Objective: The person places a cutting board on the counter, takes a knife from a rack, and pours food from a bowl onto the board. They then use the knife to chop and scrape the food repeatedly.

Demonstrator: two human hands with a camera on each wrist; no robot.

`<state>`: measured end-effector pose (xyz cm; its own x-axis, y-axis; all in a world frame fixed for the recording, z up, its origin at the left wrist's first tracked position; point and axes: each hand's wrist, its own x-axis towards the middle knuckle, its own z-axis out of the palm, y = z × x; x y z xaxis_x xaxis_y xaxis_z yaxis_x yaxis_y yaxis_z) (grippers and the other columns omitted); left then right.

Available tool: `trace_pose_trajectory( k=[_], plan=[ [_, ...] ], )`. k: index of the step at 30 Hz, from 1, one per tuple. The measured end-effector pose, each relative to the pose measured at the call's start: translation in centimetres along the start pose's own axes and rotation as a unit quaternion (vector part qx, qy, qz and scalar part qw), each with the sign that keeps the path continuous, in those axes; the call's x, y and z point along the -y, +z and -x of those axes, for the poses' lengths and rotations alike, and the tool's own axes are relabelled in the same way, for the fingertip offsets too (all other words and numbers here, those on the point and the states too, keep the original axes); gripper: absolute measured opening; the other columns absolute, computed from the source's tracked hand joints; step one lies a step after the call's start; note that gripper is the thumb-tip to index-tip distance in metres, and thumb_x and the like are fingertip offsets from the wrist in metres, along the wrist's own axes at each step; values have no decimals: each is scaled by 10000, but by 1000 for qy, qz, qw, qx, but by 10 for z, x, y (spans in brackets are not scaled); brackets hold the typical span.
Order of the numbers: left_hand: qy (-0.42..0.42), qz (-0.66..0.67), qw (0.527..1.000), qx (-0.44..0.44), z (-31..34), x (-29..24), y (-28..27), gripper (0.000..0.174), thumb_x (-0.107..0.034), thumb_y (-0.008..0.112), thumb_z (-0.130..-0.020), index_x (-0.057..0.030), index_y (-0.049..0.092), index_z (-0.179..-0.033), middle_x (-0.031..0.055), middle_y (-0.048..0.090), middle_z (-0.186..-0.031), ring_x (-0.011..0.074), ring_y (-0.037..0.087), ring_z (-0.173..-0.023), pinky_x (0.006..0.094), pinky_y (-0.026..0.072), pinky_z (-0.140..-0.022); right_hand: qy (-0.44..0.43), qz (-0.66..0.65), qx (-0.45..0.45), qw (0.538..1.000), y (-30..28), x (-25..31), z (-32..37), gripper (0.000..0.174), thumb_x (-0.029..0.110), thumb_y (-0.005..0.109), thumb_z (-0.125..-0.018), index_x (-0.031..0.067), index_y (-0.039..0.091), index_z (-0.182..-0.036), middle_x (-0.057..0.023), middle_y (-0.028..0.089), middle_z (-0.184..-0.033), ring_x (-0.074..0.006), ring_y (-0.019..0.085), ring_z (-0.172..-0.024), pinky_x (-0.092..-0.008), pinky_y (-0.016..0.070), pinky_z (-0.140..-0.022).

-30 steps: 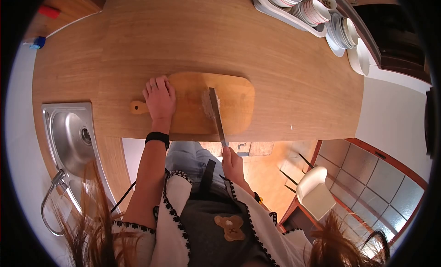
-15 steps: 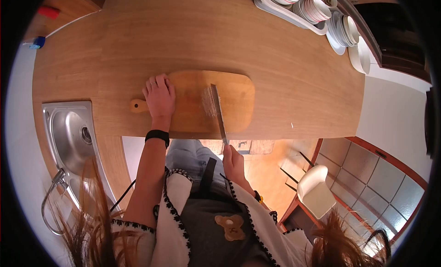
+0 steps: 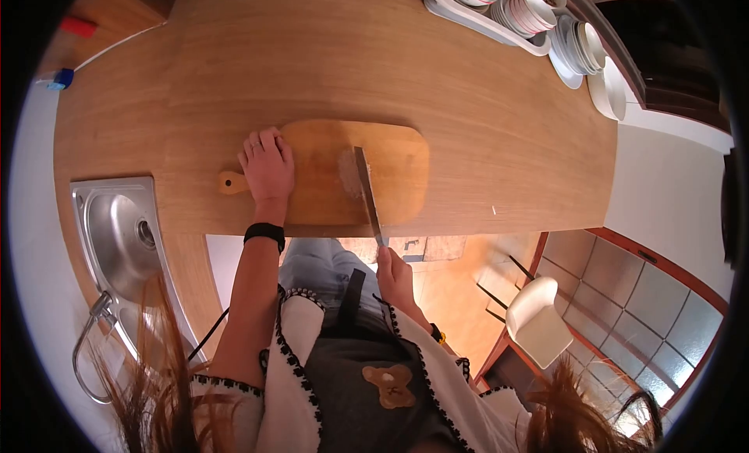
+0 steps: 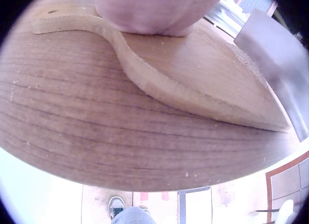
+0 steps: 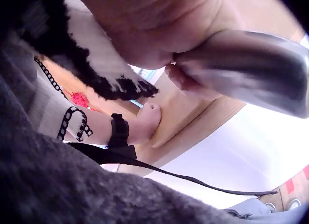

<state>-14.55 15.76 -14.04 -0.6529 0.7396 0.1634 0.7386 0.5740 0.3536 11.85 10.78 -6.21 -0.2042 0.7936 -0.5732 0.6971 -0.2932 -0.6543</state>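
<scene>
In the head view a wooden cutting board (image 3: 312, 196) lies near the counter's front edge. My left hand (image 3: 268, 168) rests on its left end, beside the handle, palm down with fingers bent a little. My right hand (image 3: 398, 280) grips the handle of a knife (image 3: 365, 184), whose wide blade (image 4: 277, 55) also shows in the left wrist view. The blade lies over the board beside a patch of pale, finely chopped bits (image 3: 350, 172). The right wrist view shows fingers (image 5: 186, 84) curled at the knife (image 5: 256, 69).
A steel sink (image 3: 117, 219) is at the left. Stacked bowls (image 3: 530, 15) and plates (image 3: 573, 51) stand at the back right, some in a white rack (image 3: 484, 26). A white chair (image 3: 538, 320) stands on the floor at the right.
The knife tip has shifted slightly over the board, while my right hand keeps its grip. My left hand stays at the board's left end. The whole head view has drifted a little.
</scene>
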Motion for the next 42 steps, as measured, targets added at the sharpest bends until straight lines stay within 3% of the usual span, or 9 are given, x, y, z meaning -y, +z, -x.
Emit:
trace_pose_trajectory(
  k=[31, 33, 34, 36, 37, 39, 42],
  plan=[
    [1, -6, 1000, -8, 0, 2, 0, 100, -164, 486, -883, -96, 488, -957, 111, 544, -932, 307, 515, -936, 433, 384, -796, 42, -47, -18, 998, -3, -5, 5, 420, 337, 380, -985, -18, 503, -797, -241, 497, -615, -435, 497, -575, -440, 373, -508],
    [6, -3, 1000, -11, 1, 3, -1, 100, -163, 487, -883, -97, 487, -958, 110, 544, -935, 306, 516, -938, 433, 385, -795, 35, -33, -15, 999, -6, -4, 3, 442, 350, 383, -986, -20, 506, -778, -196, 491, -565, -358, 499, -514, -412, 376, -498],
    [10, 0, 1000, -16, 0, 2, 0, 101, -163, 487, -883, -97, 486, -960, 110, 544, -938, 305, 516, -939, 434, 386, -794, 34, -33, -17, 999, -6, -5, 3, 442, 350, 383, -986, -20, 506, -778, -196, 491, -565, -358, 499, -514, -412, 376, -498],
    [7, -11, 1000, -11, -1, 2, 1, 101, -161, 487, -883, -97, 486, -961, 109, 543, -939, 304, 516, -940, 431, 387, -793, 43, -87, -20, 995, -6, -9, 6, 461, 350, 379, -992, -20, 504, -745, -135, 472, -526, -250, 475, -477, -379, 366, -481],
    [4, -22, 1000, -4, 0, 3, 0, 102, -160, 488, -882, -96, 486, -962, 109, 542, -941, 304, 515, -942, 429, 387, -792, 44, -87, -18, 995, -7, -6, 6, 461, 350, 379, -992, -20, 504, -745, -135, 472, -526, -250, 475, -477, -379, 366, -481],
    [0, -20, 1000, -1, 1, 2, 0, 102, -160, 489, -882, -96, 485, -961, 109, 541, -939, 304, 515, -941, 430, 387, -792, 42, -118, -52, 991, -10, 2, 4, 494, 407, 347, -998, 70, 431, -646, 24, 346, -509, -62, 348, -463, -243, 284, -430],
    [8, -10, 1000, -14, 0, 2, 1, 103, -159, 490, -880, -95, 486, -961, 109, 538, -933, 304, 514, -934, 430, 387, -789, 54, -125, -59, 989, -10, -7, -1, 483, 393, 347, -1001, 76, 430, -645, 28, 348, -515, -60, 340, -455, -242, 277, -425]
  ],
)
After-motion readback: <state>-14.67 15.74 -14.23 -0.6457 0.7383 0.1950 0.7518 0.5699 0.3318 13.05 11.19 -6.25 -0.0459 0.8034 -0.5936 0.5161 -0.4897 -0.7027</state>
